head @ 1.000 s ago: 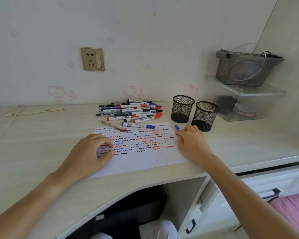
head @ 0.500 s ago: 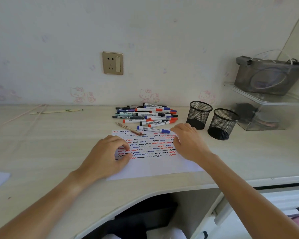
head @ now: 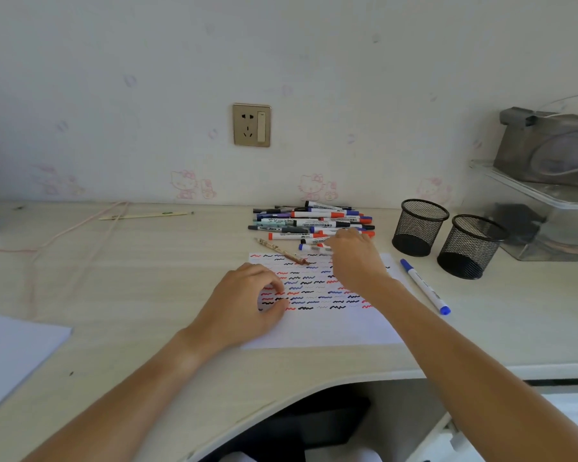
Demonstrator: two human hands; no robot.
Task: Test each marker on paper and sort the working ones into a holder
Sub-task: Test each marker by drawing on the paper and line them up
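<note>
With the left hand [head: 244, 305] loosely curled, pinning the paper [head: 327, 328], the right hand [head: 354, 258] reaches into the marker pile [head: 311, 225], fingers on a blue-capped marker [head: 311, 248], grip unclear; next it must lift and uncap it.

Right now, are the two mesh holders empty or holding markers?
Both look empty. The left mesh holder and the right mesh holder stand upright, with no markers above their rims and only dark bases visible through the mesh.

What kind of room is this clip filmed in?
Probably a child's bedroom or home study corner: a pale wooden desk against a wall with pink cartoon cat stickers, a wall socket, and two mesh pen holders beside a pile of markers.
</note>
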